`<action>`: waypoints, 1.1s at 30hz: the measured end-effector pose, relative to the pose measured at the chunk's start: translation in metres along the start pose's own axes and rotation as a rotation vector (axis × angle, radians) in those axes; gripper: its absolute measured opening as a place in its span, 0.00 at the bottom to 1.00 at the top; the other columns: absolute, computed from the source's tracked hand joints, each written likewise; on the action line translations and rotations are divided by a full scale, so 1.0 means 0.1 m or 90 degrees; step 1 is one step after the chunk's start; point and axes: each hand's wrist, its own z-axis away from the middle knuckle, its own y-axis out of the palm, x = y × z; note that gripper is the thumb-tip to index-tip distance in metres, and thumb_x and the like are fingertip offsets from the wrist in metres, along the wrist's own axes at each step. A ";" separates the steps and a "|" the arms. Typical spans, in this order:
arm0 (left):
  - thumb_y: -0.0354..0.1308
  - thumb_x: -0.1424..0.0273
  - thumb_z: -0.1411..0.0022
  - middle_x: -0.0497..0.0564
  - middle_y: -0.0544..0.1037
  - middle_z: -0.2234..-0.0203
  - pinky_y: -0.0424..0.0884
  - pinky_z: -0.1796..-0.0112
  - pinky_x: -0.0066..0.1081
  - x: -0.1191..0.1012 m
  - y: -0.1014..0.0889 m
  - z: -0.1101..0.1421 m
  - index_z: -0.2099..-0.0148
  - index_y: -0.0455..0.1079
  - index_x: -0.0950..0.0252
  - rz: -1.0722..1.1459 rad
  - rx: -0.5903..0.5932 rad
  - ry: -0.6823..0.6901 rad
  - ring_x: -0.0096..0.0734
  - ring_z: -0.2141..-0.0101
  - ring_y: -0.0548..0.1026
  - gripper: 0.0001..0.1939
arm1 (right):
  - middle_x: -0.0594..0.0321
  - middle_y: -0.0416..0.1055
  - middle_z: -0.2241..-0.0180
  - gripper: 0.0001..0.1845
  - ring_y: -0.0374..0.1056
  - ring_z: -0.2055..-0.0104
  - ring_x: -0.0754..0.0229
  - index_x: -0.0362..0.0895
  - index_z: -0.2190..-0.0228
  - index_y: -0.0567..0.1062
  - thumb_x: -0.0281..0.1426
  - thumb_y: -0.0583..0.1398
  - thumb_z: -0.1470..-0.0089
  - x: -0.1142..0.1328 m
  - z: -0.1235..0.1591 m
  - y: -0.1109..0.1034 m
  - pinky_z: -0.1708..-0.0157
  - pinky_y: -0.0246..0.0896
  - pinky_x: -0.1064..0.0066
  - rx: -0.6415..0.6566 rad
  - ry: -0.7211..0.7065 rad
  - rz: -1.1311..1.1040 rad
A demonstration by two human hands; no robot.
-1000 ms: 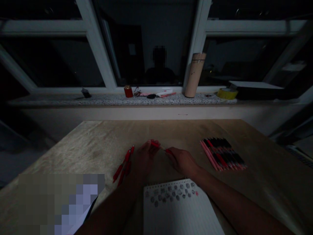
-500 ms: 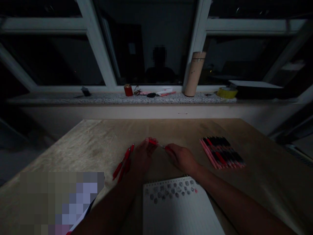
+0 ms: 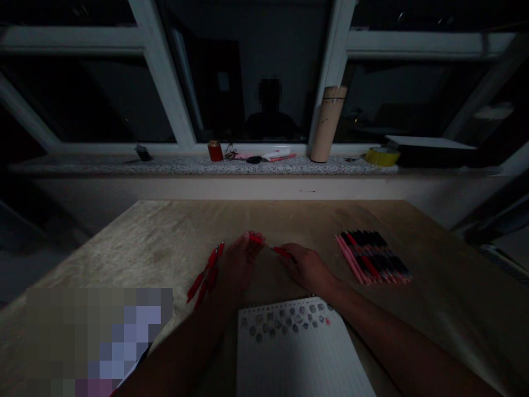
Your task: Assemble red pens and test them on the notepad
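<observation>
Above the notebook, my left hand (image 3: pixel 243 255) is closed with its fingertips on one end of a red pen (image 3: pixel 283 252). My right hand (image 3: pixel 308 264) pinches the other red end. A thin pale section shows between the two red parts; whether they are joined I cannot tell in the dim light. Several red pens (image 3: pixel 202 280) lie beside my left hand and wrist, partly hidden by it. Under my forearms is a spiral notebook (image 3: pixel 301 358), open at a lined page with rows of dark round marks and one red mark.
To the right, several pens (image 3: pixel 372 256) with black, red and pink parts lie in a row on the table (image 3: pixel 165 237). The windowsill beyond holds a red container (image 3: pixel 215 151), a tan flask (image 3: pixel 329 124) and a yellow tape roll (image 3: pixel 382 157). A blurred-out patch covers the lower left.
The right hand's fingers have shifted slightly along the pen, so more of its red part shows. The whole view has moved a little; both hands stay in nearly the same place.
</observation>
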 end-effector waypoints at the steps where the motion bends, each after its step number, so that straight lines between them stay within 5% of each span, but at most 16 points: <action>1: 0.63 0.68 0.49 0.49 0.79 0.72 0.71 0.61 0.31 0.00 0.01 0.01 0.68 0.72 0.67 0.001 0.002 -0.001 0.29 0.69 0.77 0.07 | 0.59 0.70 0.69 0.12 0.65 0.69 0.61 0.44 0.66 0.72 0.40 0.56 0.46 0.02 0.01 -0.01 0.69 0.56 0.71 0.006 -0.020 0.046; 4: 0.62 0.67 0.48 0.50 0.79 0.71 0.72 0.61 0.31 -0.01 0.01 0.01 0.67 0.72 0.67 0.003 0.029 -0.008 0.30 0.68 0.77 0.08 | 0.63 0.65 0.78 0.15 0.61 0.76 0.62 0.44 0.73 0.70 0.42 0.54 0.45 0.06 0.00 -0.03 0.76 0.54 0.72 0.056 0.057 -0.065; 8: 0.62 0.68 0.46 0.50 0.79 0.70 0.71 0.60 0.32 0.01 -0.02 -0.03 0.66 0.72 0.67 0.009 0.053 -0.020 0.31 0.66 0.77 0.07 | 0.75 0.44 0.87 0.22 0.41 0.87 0.68 0.44 0.76 0.66 0.47 0.47 0.44 0.07 -0.06 -0.02 0.87 0.43 0.76 0.197 0.209 -0.320; 10: 0.62 0.69 0.47 0.50 0.79 0.71 0.71 0.60 0.32 0.02 -0.05 -0.05 0.66 0.72 0.67 0.016 0.039 -0.010 0.31 0.67 0.77 0.07 | 0.75 0.45 0.86 0.21 0.40 0.88 0.69 0.43 0.72 0.67 0.46 0.47 0.44 0.05 -0.07 0.00 0.87 0.43 0.76 0.203 0.239 -0.374; 13: 0.62 0.69 0.48 0.51 0.79 0.73 0.72 0.63 0.31 0.02 -0.08 -0.06 0.67 0.72 0.68 0.030 -0.002 0.001 0.30 0.70 0.77 0.07 | 0.65 0.65 0.77 0.15 0.60 0.78 0.66 0.43 0.64 0.69 0.41 0.54 0.46 0.03 -0.03 0.04 0.78 0.55 0.75 0.035 0.104 -0.170; 17: 0.62 0.69 0.47 0.51 0.79 0.72 0.72 0.63 0.31 0.00 -0.09 -0.06 0.67 0.72 0.69 0.049 -0.011 -0.009 0.30 0.69 0.77 0.07 | 0.57 0.72 0.65 0.11 0.67 0.64 0.58 0.46 0.62 0.71 0.36 0.53 0.44 0.05 0.01 0.06 0.65 0.57 0.70 -0.012 -0.011 0.061; 20: 0.62 0.69 0.47 0.51 0.79 0.71 0.72 0.62 0.31 -0.01 -0.07 -0.05 0.66 0.72 0.68 0.052 0.021 -0.011 0.31 0.68 0.77 0.07 | 0.63 0.67 0.77 0.14 0.63 0.76 0.64 0.43 0.70 0.71 0.39 0.52 0.44 0.05 -0.03 0.05 0.77 0.54 0.74 0.021 0.091 -0.122; 22: 0.62 0.69 0.47 0.52 0.79 0.71 0.72 0.62 0.32 -0.01 -0.07 -0.04 0.67 0.72 0.68 0.047 0.038 -0.002 0.31 0.67 0.77 0.07 | 0.71 0.55 0.85 0.18 0.49 0.86 0.69 0.42 0.73 0.70 0.43 0.52 0.45 0.03 -0.05 0.05 0.86 0.45 0.76 0.111 0.212 -0.340; 25: 0.61 0.69 0.46 0.52 0.79 0.71 0.72 0.62 0.31 0.00 -0.07 -0.05 0.67 0.72 0.69 0.035 0.045 0.007 0.31 0.68 0.77 0.07 | 0.75 0.47 0.85 0.18 0.39 0.87 0.71 0.42 0.69 0.69 0.44 0.51 0.45 -0.03 -0.06 0.04 0.88 0.38 0.77 0.173 0.280 -0.474; 29: 0.59 0.70 0.44 0.51 0.79 0.72 0.72 0.64 0.29 -0.01 -0.11 -0.09 0.67 0.71 0.69 0.046 -0.008 0.010 0.30 0.69 0.77 0.06 | 0.69 0.60 0.80 0.13 0.55 0.80 0.67 0.42 0.67 0.70 0.39 0.53 0.44 -0.10 -0.04 0.02 0.79 0.50 0.75 0.011 0.053 -0.121; 33: 0.57 0.72 0.42 0.52 0.79 0.72 0.73 0.63 0.30 -0.02 -0.14 -0.11 0.67 0.71 0.69 0.054 -0.047 0.005 0.29 0.69 0.77 0.04 | 0.60 0.68 0.69 0.09 0.63 0.68 0.62 0.43 0.64 0.70 0.32 0.52 0.42 -0.12 -0.02 -0.04 0.68 0.54 0.72 0.007 -0.096 0.150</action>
